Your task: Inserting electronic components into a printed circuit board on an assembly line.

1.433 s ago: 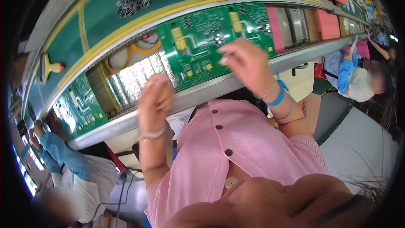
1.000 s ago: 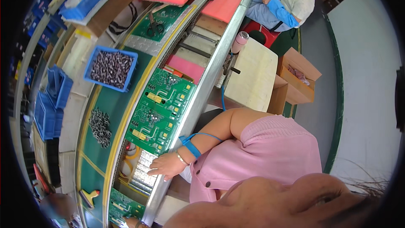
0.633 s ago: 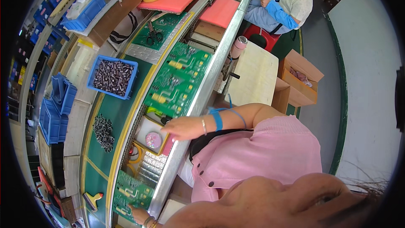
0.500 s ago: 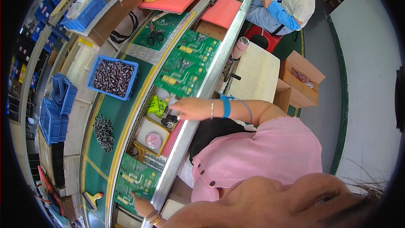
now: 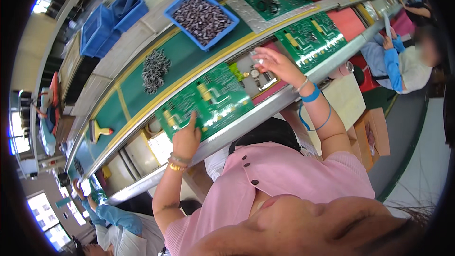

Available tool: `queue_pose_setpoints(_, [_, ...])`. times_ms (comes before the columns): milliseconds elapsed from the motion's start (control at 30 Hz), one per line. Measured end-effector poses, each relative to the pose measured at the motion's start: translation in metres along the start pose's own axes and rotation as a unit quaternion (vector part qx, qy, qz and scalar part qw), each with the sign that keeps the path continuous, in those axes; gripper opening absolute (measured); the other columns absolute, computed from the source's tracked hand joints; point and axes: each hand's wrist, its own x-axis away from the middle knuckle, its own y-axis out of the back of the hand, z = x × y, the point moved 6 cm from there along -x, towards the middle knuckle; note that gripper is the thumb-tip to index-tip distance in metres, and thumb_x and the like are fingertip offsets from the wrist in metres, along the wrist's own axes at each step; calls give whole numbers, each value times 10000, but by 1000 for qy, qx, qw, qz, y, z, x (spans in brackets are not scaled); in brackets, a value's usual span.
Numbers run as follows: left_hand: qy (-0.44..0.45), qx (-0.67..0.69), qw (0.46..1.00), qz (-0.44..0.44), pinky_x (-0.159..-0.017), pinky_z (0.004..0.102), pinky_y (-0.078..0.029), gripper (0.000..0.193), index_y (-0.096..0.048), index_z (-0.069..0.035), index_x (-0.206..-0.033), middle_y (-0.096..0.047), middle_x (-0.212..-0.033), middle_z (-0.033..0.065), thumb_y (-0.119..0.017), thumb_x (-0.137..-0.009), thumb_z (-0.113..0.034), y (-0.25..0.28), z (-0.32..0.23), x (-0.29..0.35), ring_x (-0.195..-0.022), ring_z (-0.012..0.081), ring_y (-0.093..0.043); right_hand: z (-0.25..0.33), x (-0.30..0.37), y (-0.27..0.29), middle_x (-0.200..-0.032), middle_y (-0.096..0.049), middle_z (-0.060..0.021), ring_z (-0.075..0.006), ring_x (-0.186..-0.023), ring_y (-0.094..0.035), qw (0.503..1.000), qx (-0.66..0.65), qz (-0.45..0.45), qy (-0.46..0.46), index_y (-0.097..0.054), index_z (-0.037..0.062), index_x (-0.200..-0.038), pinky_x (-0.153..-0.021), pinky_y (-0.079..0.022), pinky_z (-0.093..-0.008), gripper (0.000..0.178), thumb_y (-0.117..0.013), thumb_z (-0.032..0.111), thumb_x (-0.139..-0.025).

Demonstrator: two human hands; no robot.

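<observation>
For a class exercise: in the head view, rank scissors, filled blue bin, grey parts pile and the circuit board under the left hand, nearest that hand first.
1. Circuit board: under the left hand.
2. Grey parts pile: beyond the board.
3. Filled blue bin: right of the pile.
4. Scissors: farther right, past the bin.

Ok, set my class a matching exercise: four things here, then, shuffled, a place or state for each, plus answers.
Things:
1. Left bare hand
2. Right bare hand
3. Blue rectangular plastic bin
4. Yellow-handled flat tool

Places or states:
A. Filled with small dark cylinders
B. Blue band at its wrist
C. Left of the grey heap of small parts
D. Index finger over the left green circuit board

Pairs: 1D, 2B, 3A, 4C
</observation>
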Motion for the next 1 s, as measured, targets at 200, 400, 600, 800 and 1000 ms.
queue_pose_setpoints(200, [-134, 172, 967, -133, -629, 434, -458, 231, -558, -68, -1068, -604, -778, 204, -494, -884, -192, 59, -37, -77, -748, 376, -591, 3, -61, -37, -1265, -490, -163, -249, -1071, -558, 953, -267, 113, -92, -379, 6, -1294, -890, -477, -342, 441, -442, 270, -947])
queue_pose_setpoints(400, [-151, 238, 928, -245, -709, 396, -471, 212, -610, -56, -992, -629, -892, 168, -520, -887, -216, 133, -71, -198, -819, 334, -603, 0, -94, -49, -1219, -531, -155, -258, -1033, -583, 949, -281, 100, -106, -451, 7, -1220, -872, -494, -367, 391, -443, 287, -947])
queue_pose_setpoints(600, [-242, 154, 894, -343, -890, 394, -420, 235, -612, -32, -1043, -609, -1044, 147, -546, -856, -159, 134, -35, -207, -1017, 339, -537, -2, -105, -41, -1116, -572, -179, -271, -1003, -600, 947, -302, 53, -95, -485, -7, -1124, -828, -524, -376, 335, -479, 267, -931])
queue_pose_setpoints(800, [-109, -126, 918, -360, -997, 468, -322, 383, -546, -50, -1159, -507, -1238, 112, -582, -829, -241, 81, 19, -177, -1210, 354, -387, -5, -120, -38, -918, -628, -153, -257, -851, -646, 965, -249, -60, -62, -500, 6, -1028, -744, -556, -365, 293, -506, 278, -921])
queue_pose_setpoints(1000, [8, -241, 928, -283, -1035, 486, -252, 505, -489, -60, -1251, -446, -1311, 140, -529, -852, -368, 60, 45, -190, -1249, 354, -350, 2, -141, -16, -828, -621, -109, -215, -717, -647, 976, -193, -90, -37, -486, 30, -983, -676, -570, -356, 245, -522, 258, -899])
